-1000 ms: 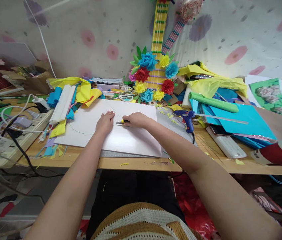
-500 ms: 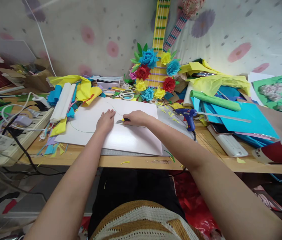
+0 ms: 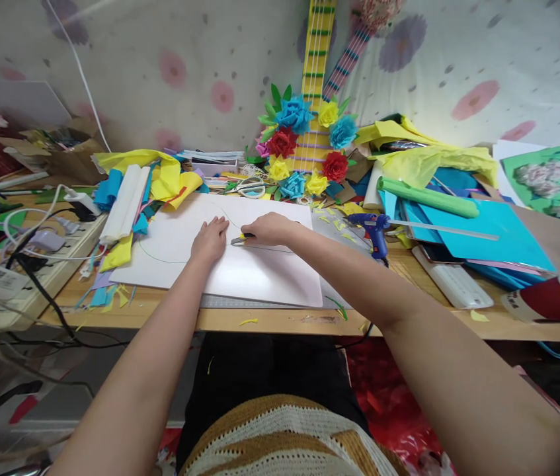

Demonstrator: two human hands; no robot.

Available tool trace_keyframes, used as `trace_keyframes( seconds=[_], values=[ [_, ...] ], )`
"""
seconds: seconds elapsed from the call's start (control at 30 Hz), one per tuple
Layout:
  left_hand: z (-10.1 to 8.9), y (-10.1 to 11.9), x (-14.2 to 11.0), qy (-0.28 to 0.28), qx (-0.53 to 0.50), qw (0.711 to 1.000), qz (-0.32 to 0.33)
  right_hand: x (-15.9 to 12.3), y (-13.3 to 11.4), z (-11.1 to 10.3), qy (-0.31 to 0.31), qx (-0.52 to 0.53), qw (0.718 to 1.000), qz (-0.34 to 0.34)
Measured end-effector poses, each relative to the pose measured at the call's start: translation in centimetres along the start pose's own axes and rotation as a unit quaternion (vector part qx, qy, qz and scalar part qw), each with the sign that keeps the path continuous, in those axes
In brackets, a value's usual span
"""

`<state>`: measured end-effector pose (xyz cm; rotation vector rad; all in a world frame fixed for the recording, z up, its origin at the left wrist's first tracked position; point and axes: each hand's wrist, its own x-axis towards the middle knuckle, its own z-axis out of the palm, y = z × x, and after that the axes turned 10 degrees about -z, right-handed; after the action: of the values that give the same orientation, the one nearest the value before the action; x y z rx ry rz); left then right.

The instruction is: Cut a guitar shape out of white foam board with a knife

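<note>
A white foam board (image 3: 260,281) lies on a grey cutting mat (image 3: 342,248) at the table's front. Green curved lines are drawn on the board. My left hand (image 3: 210,239) presses flat on the board's middle, fingers outstretched. My right hand (image 3: 270,230) is closed around a utility knife (image 3: 240,239) with a yellow and black body. Its blade points left toward my left hand, at the board's surface, near the drawn line. Most of the handle is hidden in my fist. A dark line runs across the board to the right of my right hand.
A blue glue gun (image 3: 373,231) lies right of the board. Behind stands a yellow paper guitar (image 3: 317,79) with paper flowers. White-handled scissors (image 3: 251,188) rest behind the board. A power strip (image 3: 51,264) with cables is at left, a paper cup (image 3: 555,297) at right.
My right hand, with the knife, has shifted very slightly and its wrist sits a touch higher. My left hand and the board look unmoved.
</note>
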<state>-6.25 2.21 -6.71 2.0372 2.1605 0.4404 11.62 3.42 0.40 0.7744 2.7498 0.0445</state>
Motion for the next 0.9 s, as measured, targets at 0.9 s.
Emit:
trace_keyframes(
  seconds=[0.9],
  values=[
    [0.19, -0.06, 0.05, 0.002, -0.013, 1.000, 0.002, -0.10, -0.83, 0.02, -0.015, 0.021, 0.999, 0.023]
  ],
)
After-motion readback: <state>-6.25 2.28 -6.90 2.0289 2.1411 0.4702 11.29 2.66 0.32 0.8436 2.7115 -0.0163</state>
